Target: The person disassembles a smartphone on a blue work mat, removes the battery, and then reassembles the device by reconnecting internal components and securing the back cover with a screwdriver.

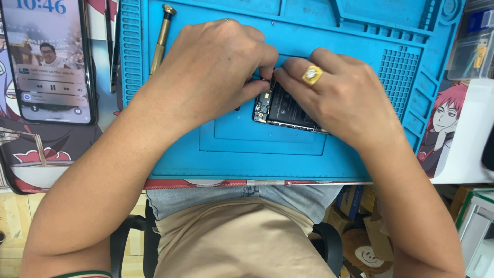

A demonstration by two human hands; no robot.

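Nearest the camera: the person's lap, beige shirt (242,242) over pale jeans, seated on a dark chair, both forearms reaching forward to the bench.

Blue work mat (242,149): large, ribbed and compartmented along its far and side edges, flat recessed panel in the middle. It lies on a printed cartoon desk cover (31,149).

Lit smartphone (49,62): propped off the mat's left edge, screen showing a media player; well apart from the work.

Left hand (213,72): over the mat's centre, knuckles up, fingers curled tight with thumb and forefinger pinched together at the top edge of the opened phone. Whether anything small is held in the pinch cannot be told.

Right hand (342,98): wearing a gold ring (312,75), fingers laid across the opened phone, fingertips meeting those of the left hand.

Opened phone (283,109): dark, back cover off, board and battery area exposed, lying on the mat's central panel, mostly hidden under both hands.

Brass-handled screwdriver (160,38): lying on the mat's left side, untouched.

Judgement: the step in hand appears to be fine work on a connector or small part at the board's upper edge. The next move likely calls for a steady, light pinch while the right hand keeps the device from shifting.
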